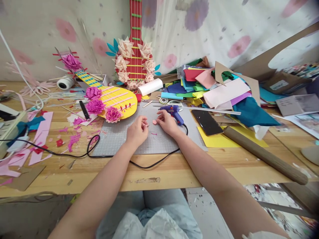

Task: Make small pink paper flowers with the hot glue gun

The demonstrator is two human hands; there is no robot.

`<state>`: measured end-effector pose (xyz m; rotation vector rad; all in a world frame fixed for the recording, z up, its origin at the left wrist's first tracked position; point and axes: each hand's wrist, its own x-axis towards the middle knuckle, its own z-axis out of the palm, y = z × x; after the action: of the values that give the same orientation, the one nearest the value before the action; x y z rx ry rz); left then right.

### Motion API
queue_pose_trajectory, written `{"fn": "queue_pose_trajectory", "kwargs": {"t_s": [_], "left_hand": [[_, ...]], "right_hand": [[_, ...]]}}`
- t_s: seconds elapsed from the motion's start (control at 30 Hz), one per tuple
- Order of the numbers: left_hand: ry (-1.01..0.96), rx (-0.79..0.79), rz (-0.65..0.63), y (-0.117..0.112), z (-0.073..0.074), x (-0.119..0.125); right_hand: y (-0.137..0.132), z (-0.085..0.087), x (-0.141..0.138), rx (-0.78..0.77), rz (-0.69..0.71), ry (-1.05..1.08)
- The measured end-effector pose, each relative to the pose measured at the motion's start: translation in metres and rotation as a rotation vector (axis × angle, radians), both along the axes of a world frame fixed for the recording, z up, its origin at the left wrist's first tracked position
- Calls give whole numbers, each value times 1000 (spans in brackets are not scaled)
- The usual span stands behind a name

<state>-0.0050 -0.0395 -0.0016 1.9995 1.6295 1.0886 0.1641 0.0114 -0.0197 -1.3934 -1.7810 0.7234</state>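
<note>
Over the grey cutting mat (117, 139), my left hand (137, 133) is closed, thumb and fingertips together; whatever they hold is too small to make out. Facing it, my right hand (167, 123) pinches a small round pink paper piece (155, 122) at its edge. Just behind the right hand lies a blue hot glue gun (175, 113) with a clear glue stick (211, 110) poking out of its back. To the left rests a yellow paper guitar (121, 99) with magenta paper flowers (95, 106) on it.
A red paper guitar (134, 63) stands against the curtain. Coloured paper (189, 84) is heaped at the back right. A phone (207, 122) and a wooden stick (266, 154) lie right. A black cord (152, 166) loops across the front. Pink scraps (74, 142) litter the left.
</note>
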Motion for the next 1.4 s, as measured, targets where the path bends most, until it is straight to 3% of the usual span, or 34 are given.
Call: {"fn": "queue_pose_trajectory", "kwargs": {"t_s": [0.27, 0.4, 0.6, 0.73, 0.83, 1.03, 1.4], "left_hand": [[-192, -27, -170, 10, -19, 2], [-318, 5, -186, 15, -23, 4], [-397, 127, -25, 16, -11, 0], [-488, 250, 124, 23, -8, -12], [-552, 288, 147, 28, -10, -18], [-447, 237, 116, 21, -8, -11], [-317, 198, 76, 16, -8, -3]], "right_hand": [[-6, 6, -5, 15, -51, -124], [-4, 4, -10, -7, -27, -109], [2, -5, -4, -22, 45, 66], [0, -1, -2, -1, 49, -32], [-2, 4, -2, 31, 68, -143], [-6, 7, -2, 90, 78, -221], [-8, 9, 2, 79, 18, -106]]}}
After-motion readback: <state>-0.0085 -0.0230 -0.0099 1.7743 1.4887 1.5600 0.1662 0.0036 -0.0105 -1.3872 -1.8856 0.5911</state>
